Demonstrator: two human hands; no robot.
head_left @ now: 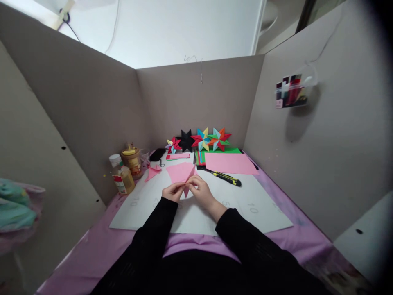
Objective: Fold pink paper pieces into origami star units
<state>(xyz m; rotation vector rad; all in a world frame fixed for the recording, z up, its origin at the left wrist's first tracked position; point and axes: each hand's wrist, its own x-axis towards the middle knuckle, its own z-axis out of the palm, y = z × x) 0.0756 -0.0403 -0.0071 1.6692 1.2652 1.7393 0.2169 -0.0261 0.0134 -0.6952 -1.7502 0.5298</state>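
My left hand [172, 191] and my right hand [202, 190] meet over the white mat [260, 209], both pinched on a partly folded pink paper piece [186, 187] held between them. A flat pink paper sheet [179, 171] lies just behind my fingers. Both sleeves are black.
Folded paper stars [201, 140] line the back wall above a stack of coloured sheets topped by a pink one [230, 163]. A yellow-black cutter [227, 178] lies to the right. A glue bottle [122, 175] and a jar [132, 160] stand left. Cardboard walls enclose the desk.
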